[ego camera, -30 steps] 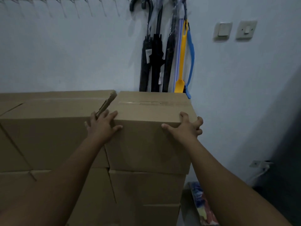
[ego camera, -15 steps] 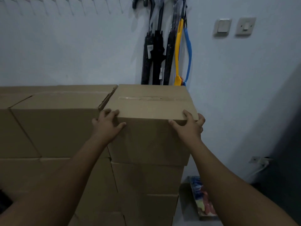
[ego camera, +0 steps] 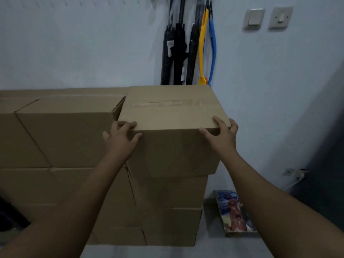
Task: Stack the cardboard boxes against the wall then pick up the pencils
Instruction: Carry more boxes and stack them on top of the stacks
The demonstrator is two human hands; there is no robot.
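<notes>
A brown cardboard box (ego camera: 173,112) with a taped top sits uppermost on a column of several boxes (ego camera: 171,192) against the pale wall. It juts slightly forward over the box beneath. My left hand (ego camera: 121,140) grips its near left corner, fingers hooked over the top edge and thumb on the front face. My right hand (ego camera: 221,138) grips the near right corner the same way. More stacked boxes (ego camera: 65,135) stand flush to the left at about the same height. No pencils are in view.
Black folded umbrellas (ego camera: 176,53), a yellow tool (ego camera: 202,43) and a blue one (ego camera: 213,43) hang on the wall behind the stack. Two wall switches (ego camera: 254,18) sit upper right. A colourful flat box (ego camera: 232,211) lies on the floor to the right, near a dark object (ego camera: 325,164).
The top box has slid back toward the wall, closer in line with the column below. Both hands stayed on its near corners, fingers now further over the top edge.
</notes>
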